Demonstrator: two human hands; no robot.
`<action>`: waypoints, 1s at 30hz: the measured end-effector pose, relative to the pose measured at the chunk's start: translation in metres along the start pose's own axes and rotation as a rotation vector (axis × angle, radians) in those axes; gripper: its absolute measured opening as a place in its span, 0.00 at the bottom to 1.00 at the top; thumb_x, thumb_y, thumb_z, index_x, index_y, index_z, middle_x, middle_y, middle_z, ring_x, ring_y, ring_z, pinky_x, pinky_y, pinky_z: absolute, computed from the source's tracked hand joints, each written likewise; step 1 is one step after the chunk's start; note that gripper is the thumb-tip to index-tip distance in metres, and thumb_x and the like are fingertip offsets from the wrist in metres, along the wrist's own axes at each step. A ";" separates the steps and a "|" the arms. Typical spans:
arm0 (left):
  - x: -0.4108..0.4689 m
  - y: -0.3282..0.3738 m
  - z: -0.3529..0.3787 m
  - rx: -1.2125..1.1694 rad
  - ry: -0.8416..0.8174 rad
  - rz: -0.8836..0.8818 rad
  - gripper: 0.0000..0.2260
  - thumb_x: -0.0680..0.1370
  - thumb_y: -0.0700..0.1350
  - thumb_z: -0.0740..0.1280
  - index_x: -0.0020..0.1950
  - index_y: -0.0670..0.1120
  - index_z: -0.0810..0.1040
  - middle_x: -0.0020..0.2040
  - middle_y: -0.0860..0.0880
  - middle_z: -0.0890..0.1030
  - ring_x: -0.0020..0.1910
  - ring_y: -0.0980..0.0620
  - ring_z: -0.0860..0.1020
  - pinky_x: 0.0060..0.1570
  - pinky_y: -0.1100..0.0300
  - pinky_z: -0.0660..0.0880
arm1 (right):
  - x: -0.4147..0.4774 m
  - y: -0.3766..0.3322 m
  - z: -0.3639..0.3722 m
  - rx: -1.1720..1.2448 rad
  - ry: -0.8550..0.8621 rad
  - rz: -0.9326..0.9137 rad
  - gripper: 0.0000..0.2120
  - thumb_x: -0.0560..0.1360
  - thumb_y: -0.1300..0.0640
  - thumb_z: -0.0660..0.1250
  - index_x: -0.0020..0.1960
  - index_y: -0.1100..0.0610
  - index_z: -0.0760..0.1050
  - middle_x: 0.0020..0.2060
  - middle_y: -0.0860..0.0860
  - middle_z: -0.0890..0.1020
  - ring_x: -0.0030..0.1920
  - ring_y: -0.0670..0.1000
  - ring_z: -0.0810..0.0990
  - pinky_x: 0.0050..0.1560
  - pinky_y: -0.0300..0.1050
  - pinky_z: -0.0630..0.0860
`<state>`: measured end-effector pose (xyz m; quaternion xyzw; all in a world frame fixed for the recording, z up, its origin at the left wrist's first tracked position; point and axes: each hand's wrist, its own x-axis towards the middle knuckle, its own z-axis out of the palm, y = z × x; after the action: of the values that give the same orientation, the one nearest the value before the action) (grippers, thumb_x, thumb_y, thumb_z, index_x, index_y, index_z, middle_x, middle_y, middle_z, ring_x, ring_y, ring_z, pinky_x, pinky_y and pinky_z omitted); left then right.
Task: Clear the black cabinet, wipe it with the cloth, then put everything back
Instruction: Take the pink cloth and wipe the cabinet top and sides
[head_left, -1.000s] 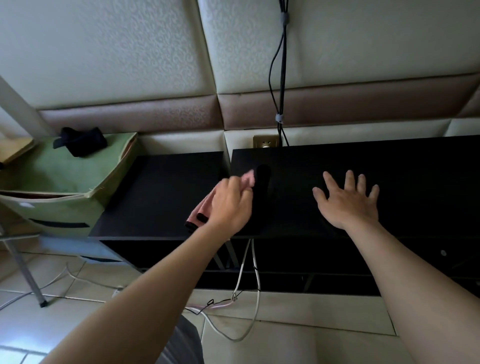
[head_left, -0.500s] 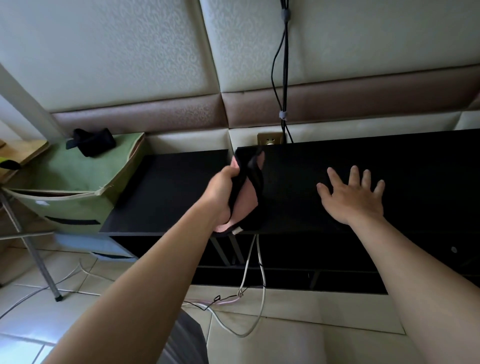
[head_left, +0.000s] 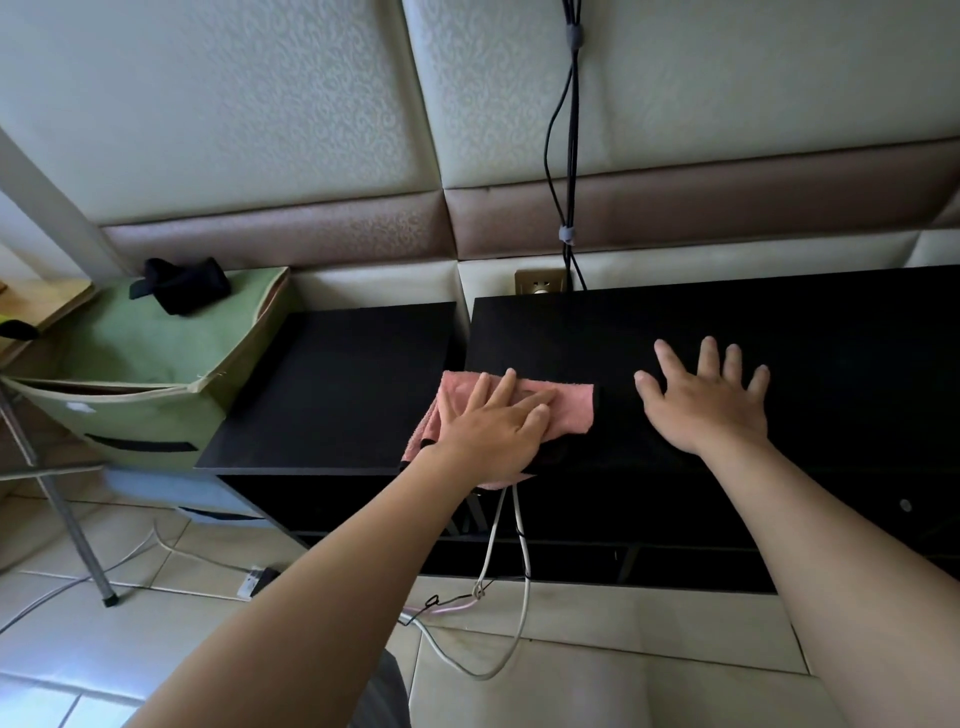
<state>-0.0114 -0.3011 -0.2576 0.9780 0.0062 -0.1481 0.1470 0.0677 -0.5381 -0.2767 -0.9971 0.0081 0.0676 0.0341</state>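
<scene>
Head view, centre frame: left hand (head_left: 488, 431) presses flat-fingered on the pink terry cloth (head_left: 571, 410) atop the black wooden cabinet (head_left: 675, 322); right hand (head_left: 706, 405) rests spread just right. Wiping step, seemingly; next calls for sweeping the cloth across

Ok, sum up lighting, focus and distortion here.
Head view: soft even light; the black cabinet is nearly featureless, its shelves lost in shadow; the pink cloth, left hand and right hand are sharp; the wide lens bows the wall panels and stretches the forearms.
</scene>
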 end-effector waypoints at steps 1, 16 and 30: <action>-0.004 0.001 -0.002 0.041 0.040 0.003 0.23 0.82 0.62 0.41 0.78 0.70 0.49 0.83 0.52 0.43 0.81 0.45 0.37 0.71 0.31 0.30 | 0.000 0.000 0.000 -0.001 0.003 -0.001 0.33 0.78 0.30 0.38 0.81 0.38 0.43 0.82 0.57 0.45 0.81 0.62 0.41 0.77 0.68 0.41; -0.024 0.014 0.029 0.155 0.122 -0.040 0.26 0.81 0.66 0.40 0.79 0.67 0.38 0.82 0.45 0.36 0.80 0.43 0.34 0.72 0.30 0.34 | -0.002 -0.001 -0.001 0.010 -0.018 0.000 0.33 0.78 0.30 0.36 0.81 0.38 0.41 0.82 0.57 0.44 0.81 0.62 0.40 0.77 0.67 0.40; 0.036 0.013 0.006 0.133 0.127 -0.082 0.26 0.81 0.64 0.39 0.79 0.66 0.40 0.82 0.44 0.37 0.80 0.42 0.35 0.72 0.30 0.34 | -0.001 0.000 0.003 -0.003 -0.015 0.003 0.33 0.78 0.30 0.36 0.81 0.38 0.40 0.82 0.56 0.43 0.81 0.62 0.39 0.77 0.66 0.39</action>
<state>0.0226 -0.3167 -0.2694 0.9919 0.0456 -0.0918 0.0749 0.0665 -0.5379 -0.2791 -0.9966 0.0093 0.0751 0.0326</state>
